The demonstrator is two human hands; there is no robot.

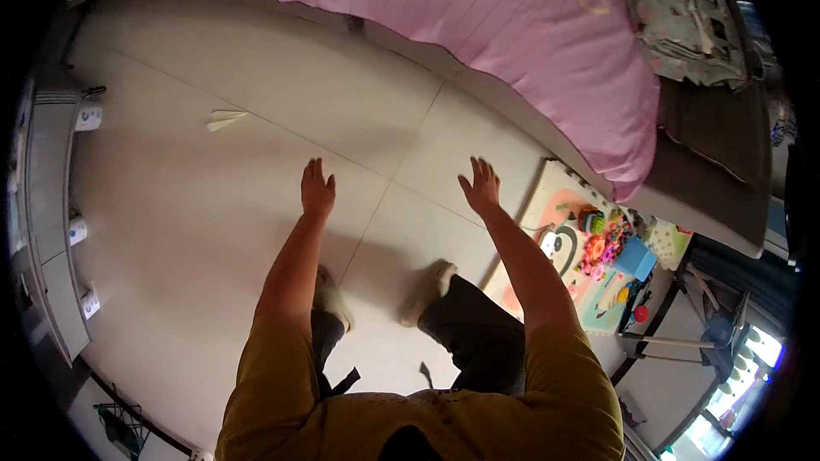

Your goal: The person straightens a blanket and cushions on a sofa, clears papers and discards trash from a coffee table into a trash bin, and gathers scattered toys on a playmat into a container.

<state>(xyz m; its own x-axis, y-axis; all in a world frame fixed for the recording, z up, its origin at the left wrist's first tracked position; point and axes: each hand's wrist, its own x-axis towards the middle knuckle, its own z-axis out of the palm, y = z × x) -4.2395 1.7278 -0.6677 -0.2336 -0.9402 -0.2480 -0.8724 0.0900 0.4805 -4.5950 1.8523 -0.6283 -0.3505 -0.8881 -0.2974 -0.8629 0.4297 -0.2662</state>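
Note:
My left hand [318, 189] reaches forward over the tiled floor [256, 230], palm down, its fingers stretched out and nothing in them. Level with it on the right, my right hand [481, 186] is also held out, fingers spread and thumb apart, with nothing in its grip. Neither hand touches anything. On the floor beyond my left hand lies a pale yellow folded paper plane [225, 119]. To the right of my right hand is a colourful play mat [536, 198], partly covered by my forearm.
A bed with a pink cover [512, 26] spans the far side; folded patterned cloth [683, 26] lies at its right. Several toys and a blue bin [635, 258] sit on the mat. A grey cabinet [53, 171] stands left, and a wooden-legged stand [683, 341] at lower right.

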